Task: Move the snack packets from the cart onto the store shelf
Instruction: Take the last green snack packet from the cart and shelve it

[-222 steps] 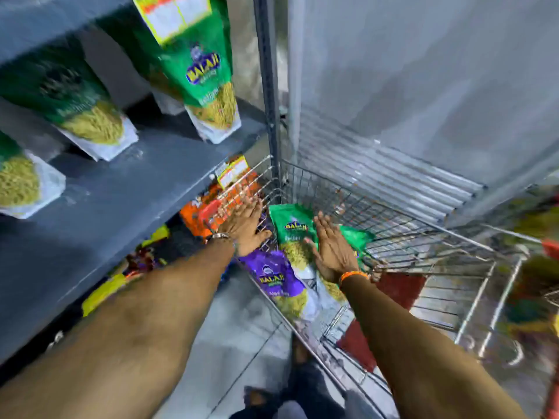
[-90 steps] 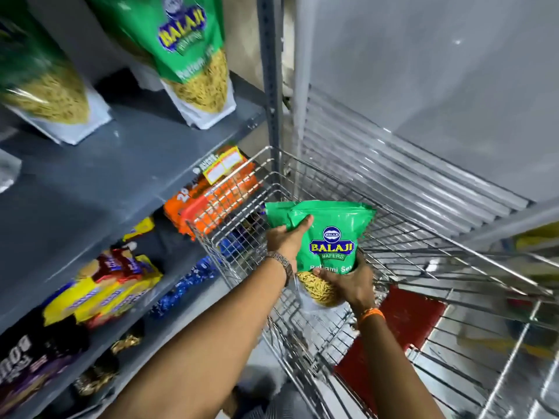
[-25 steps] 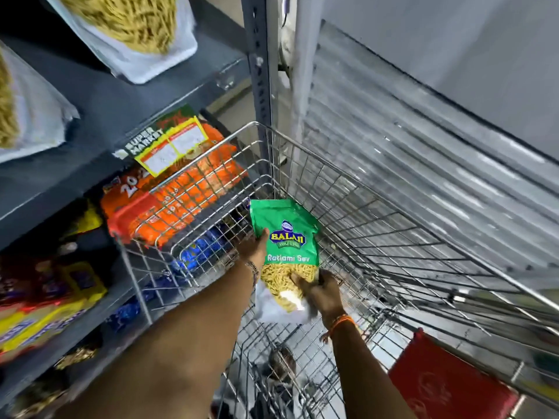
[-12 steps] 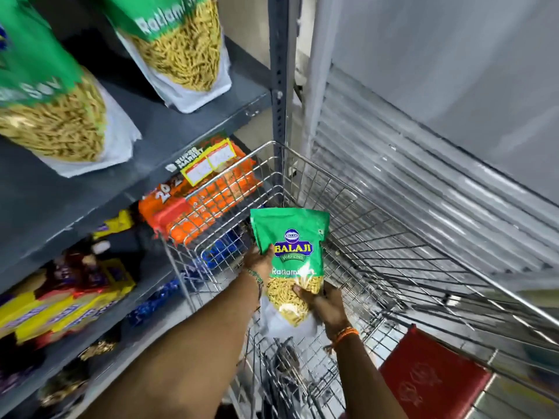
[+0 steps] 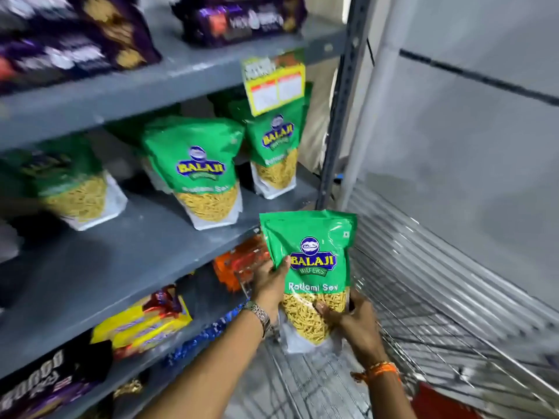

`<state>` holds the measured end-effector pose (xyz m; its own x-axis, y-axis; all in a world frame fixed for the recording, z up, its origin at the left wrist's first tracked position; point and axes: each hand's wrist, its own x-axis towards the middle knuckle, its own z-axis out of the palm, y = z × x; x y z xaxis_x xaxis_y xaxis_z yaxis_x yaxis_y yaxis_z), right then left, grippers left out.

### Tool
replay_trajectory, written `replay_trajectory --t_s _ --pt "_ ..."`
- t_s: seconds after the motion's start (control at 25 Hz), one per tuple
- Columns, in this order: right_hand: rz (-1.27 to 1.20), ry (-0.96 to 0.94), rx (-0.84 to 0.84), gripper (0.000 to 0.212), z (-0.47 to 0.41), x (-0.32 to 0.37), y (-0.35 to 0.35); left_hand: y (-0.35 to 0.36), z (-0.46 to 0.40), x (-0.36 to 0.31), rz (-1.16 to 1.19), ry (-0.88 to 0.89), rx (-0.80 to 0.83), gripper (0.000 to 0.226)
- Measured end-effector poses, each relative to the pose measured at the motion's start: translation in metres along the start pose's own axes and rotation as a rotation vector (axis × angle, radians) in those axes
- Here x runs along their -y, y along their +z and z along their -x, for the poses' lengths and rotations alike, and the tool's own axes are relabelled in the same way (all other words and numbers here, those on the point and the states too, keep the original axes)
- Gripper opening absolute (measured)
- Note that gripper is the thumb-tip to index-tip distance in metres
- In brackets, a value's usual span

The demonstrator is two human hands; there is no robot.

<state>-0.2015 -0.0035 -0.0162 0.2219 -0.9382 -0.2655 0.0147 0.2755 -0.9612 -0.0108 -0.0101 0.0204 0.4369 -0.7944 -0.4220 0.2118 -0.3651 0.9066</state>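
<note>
I hold a green Balaji Ratlami Sev packet (image 5: 311,261) upright above the wire cart (image 5: 423,322), just right of the grey shelf (image 5: 121,261). My left hand (image 5: 270,285) grips its left edge, thumb on the front. My right hand (image 5: 354,325) holds the lower right, over the clear window of yellow sev. Three matching green packets stand on the shelf: one blurred at the left (image 5: 72,186), one in the middle (image 5: 202,173), one at the back right (image 5: 276,152).
A grey upright post (image 5: 341,101) bounds the shelf on the right. A yellow price tag (image 5: 273,83) hangs from the upper shelf, which carries dark purple packets (image 5: 242,19). Below are orange (image 5: 239,261) and yellow packets (image 5: 142,322). A ribbed metal shutter (image 5: 453,267) stands behind the cart.
The green packet has risen out of the cart to shelf height, still in both hands. My view has lifted, so the shelf with its green packets now fills the left.
</note>
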Motion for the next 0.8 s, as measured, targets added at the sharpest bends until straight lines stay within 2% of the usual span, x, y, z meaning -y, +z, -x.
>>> replay_trajectory --t_s 0.24,0.52,0.6,0.8 --pt "0.07 -0.142 0.249 0.046 -0.022 0.079 0.115 -0.114 0.026 -0.094 0.157 0.215 -0.176 0.028" --pt "0.181 -0.29 0.48 0.054 -0.056 0.12 0.279 -0.252 0.019 -0.145 0.251 0.353 -0.334 0.017" --pt "0.232 -0.315 0.507 0.057 -0.066 0.124 0.317 -0.281 0.009 -0.147 0.251 0.368 -0.397 0.008" --pt "0.29 -0.232 0.479 0.072 -0.08 0.111 0.362 -0.321 -0.021 -0.132 0.219 0.356 -0.406 0.014"
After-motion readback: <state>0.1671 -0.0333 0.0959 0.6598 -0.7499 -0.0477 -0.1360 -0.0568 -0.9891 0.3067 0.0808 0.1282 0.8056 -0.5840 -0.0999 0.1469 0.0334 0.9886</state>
